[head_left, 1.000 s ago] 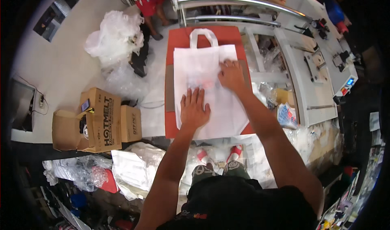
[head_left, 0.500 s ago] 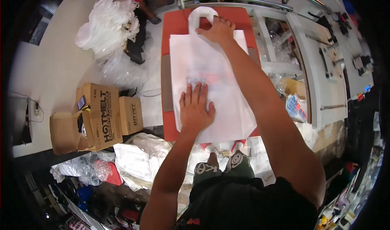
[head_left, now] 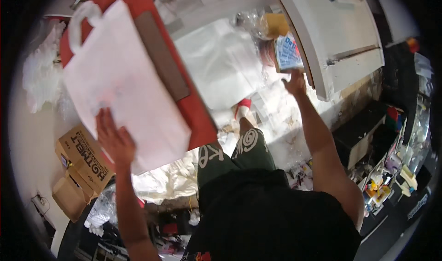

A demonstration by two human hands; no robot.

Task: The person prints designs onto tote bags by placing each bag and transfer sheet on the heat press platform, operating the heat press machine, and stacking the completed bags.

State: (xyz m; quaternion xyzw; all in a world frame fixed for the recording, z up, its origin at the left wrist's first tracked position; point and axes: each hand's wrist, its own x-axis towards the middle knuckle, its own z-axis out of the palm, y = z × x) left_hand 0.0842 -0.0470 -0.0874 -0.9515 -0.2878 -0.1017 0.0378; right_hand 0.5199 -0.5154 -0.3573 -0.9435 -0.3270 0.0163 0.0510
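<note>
A white tote bag (head_left: pixel 133 95) with looped handles lies flat on a red padded board (head_left: pixel 182 118), with faint coloured print showing through it. My left hand (head_left: pixel 113 139) rests on the lower left part of the bag, palm down and fingers stretched. Off to the right, my right hand (head_left: pixel 296 82) is extended, its thumb apart from the fingers. Closest to it is a white packet with blue print (head_left: pixel 288 52), just beyond the fingertips. Whether they touch it I cannot tell. A grey-brown strip (head_left: pixel 161 53) runs along the board's right side beside the bag.
A white machine frame (head_left: pixel 340 35) stands at the right, beside a yellowish-brown roll (head_left: pixel 276 25). White sheeting (head_left: pixel 221 63) hangs or lies between board and frame. An opened cardboard box (head_left: pixel 85 152) sits at lower left; a cluttered dark shelf (head_left: pixel 386 169) lines the lower right.
The view has swung to the right, so board and bag now appear at upper left. My right hand has left the bag's handle and moved beside the packet. My left hand stays on the bag.
</note>
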